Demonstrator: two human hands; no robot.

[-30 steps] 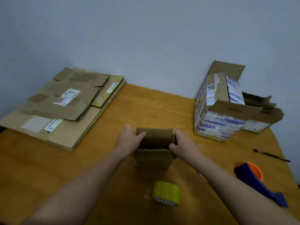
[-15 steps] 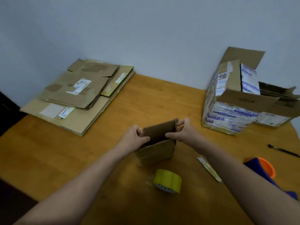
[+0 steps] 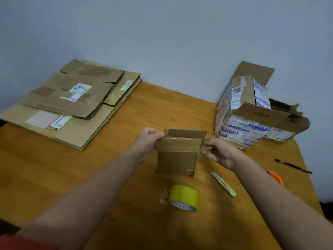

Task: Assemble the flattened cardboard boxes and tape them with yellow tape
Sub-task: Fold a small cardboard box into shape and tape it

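Item in hand: small cardboard box, standing upright at the middle of the bench, top flaps open, old brown tape across its near face. Left hand: fingers closed on the box's upper left flap or edge. Right hand: pinching the upper right side flap, which is pulled outward. Step judged: squaring up the box and sorting its top flaps before closing; no yellow tape shows on it yet. Yellow tape roll: lying on the bench just near of the box, apart from it, with a loose end on its left. Utility knife: on the bench, right of the roll. Flattened cardboard stack: far left, well apart, unassembled. Printed carton: far right, erected with flaps up, a second carton behind it. Black pen: right edge. Orange and blue object: mostly hidden behind the right forearm; kind cannot be told. Next move, as judged: fold the side flaps inward, then the long flaps over them, hold the seam shut with one hand and reach near for the roll with the other.
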